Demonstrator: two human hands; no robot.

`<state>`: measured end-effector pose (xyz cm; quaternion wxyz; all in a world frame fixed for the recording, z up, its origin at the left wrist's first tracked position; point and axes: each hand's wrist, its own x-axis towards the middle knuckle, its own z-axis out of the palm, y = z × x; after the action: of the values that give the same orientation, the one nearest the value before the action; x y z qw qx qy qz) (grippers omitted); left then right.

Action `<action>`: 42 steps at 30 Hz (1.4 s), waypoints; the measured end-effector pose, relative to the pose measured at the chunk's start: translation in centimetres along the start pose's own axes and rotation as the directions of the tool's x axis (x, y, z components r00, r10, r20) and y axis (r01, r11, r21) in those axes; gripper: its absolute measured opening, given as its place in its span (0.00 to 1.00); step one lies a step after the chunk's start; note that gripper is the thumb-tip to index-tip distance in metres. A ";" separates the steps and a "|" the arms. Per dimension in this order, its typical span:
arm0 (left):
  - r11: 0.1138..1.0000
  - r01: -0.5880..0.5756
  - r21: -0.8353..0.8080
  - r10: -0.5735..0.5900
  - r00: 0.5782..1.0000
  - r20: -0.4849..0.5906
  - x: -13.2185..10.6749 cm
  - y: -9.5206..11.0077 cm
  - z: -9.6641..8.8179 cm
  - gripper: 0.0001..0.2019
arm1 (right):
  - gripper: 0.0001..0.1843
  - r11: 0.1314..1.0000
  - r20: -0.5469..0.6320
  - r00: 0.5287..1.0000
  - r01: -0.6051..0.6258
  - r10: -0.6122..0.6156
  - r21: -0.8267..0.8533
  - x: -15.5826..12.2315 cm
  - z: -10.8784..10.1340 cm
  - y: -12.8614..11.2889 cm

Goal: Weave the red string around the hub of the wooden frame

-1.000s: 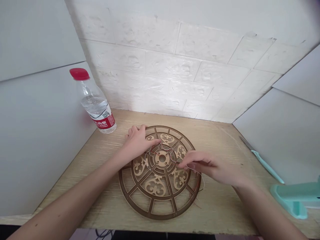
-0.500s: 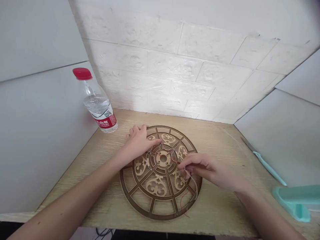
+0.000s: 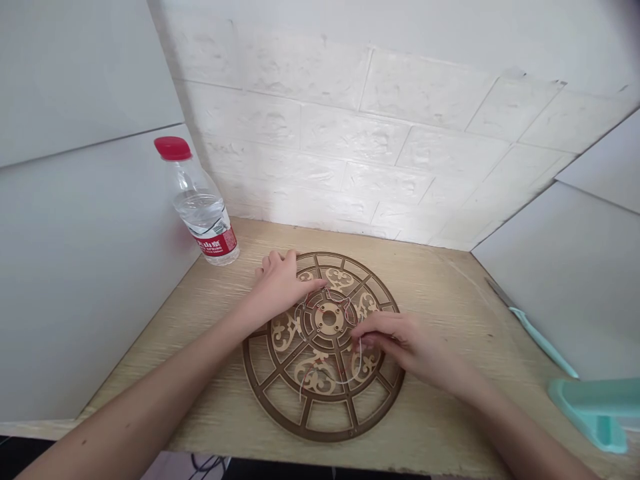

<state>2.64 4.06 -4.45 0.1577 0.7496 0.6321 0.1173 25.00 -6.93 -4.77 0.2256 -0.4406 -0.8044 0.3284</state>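
A round brown openwork disc point(image 3: 327, 435), with spokes and paler scroll-shaped pieces, lies flat on the wooden tabletop. Thin red and white wires point(image 3: 345, 382) run loosely around its centre ring, their free ends trailing over the near scrolls. My left hand point(image 3: 281, 283) is at the far left rim, fingers bent over the edge. Its thumb stretches inward and presses at the wire near the ring. Just right of the centre, my right hand point(image 3: 393, 337) pinches the wires between thumb and fingers. The fingertips hide the exact spot of the pinch.
A water bottle point(image 3: 213, 223) with a red cap stands at the back left by a grey panel. On the right, a knife with a turquoise handle point(image 3: 545, 343) lies along the other panel, behind a turquoise plastic object point(image 3: 595, 407). A white brick-pattern wall point(image 3: 350, 133) closes the back.
My right hand has shifted slightly left, closer to the centre. The loose wire ends have swung from the disc's lower right to its lower middle. My left hand keeps its place on the disc.
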 end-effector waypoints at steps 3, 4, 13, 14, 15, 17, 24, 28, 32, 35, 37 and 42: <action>1.000 -0.001 -0.006 0.001 1.000 0.004 0.0 0.0 0.1 0.46 | 0.11 1.000 -0.023 1.000 0.002 -0.003 -0.012 0.0 0.1 0.1; 1.000 -0.003 -0.009 0.003 1.000 0.001 0.0 0.0 0.1 0.46 | 0.11 1.000 -0.029 1.000 0.002 -0.002 -0.015 0.0 0.1 0.1; 1.000 -0.003 -0.012 0.003 1.000 0.004 -0.1 0.0 0.0 0.46 | 0.10 1.000 -0.066 0.998 -0.005 0.005 0.003 0.2 0.5 0.2; 1.000 -0.002 -0.010 0.002 1.000 0.002 -0.1 0.0 0.0 0.46 | 0.11 1.000 -0.065 0.998 -0.005 0.005 0.001 0.2 0.5 0.2; 1.000 -0.003 -0.010 0.003 1.000 0.000 -0.1 0.0 0.1 0.46 | 0.12 1.000 -0.061 0.998 -0.001 0.001 -0.003 0.2 0.6 0.2; 1.000 -0.003 -0.013 0.003 1.000 -0.006 -0.1 0.0 0.1 0.46 | 0.14 0.999 -0.056 0.998 0.021 -0.023 -0.026 0.2 0.7 0.3; 0.999 0.003 -0.034 -0.003 1.000 0.007 -0.1 0.1 0.0 0.47 | 0.19 0.982 -0.035 0.998 0.052 -0.059 -0.182 -0.1 1.4 0.5; 0.999 0.009 -0.035 -0.008 1.000 0.012 -0.1 0.0 0.1 0.47 | 0.19 0.962 -0.023 0.998 0.047 -0.056 -0.268 -0.2 1.6 0.6; 1.000 0.003 -0.024 -0.003 1.000 -0.002 -0.1 -0.2 0.2 0.48 | 0.24 0.953 -0.016 0.998 0.048 -0.055 -0.301 -0.3 1.6 0.6; 1.000 -0.004 -0.016 0.004 1.000 -0.005 0.0 -0.2 0.2 0.48 | 0.27 0.944 -0.022 0.998 0.046 -0.056 -0.328 -0.4 1.5 0.5; 1.000 -0.003 -0.019 0.003 1.000 0.000 0.0 -0.2 0.2 0.48 | 0.26 0.928 -0.027 0.997 0.059 -0.073 -0.367 -0.4 1.5 0.6; 0.999 0.003 -0.042 -0.003 1.000 0.005 0.1 -0.2 0.3 0.48 | 0.21 0.859 -0.045 0.984 0.130 -0.175 -0.495 -0.4 1.7 1.0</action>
<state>2.59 4.18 -4.81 0.1750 0.7455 0.6302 0.1283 24.61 -7.45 -6.70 0.1673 -0.4323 -0.8829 0.0750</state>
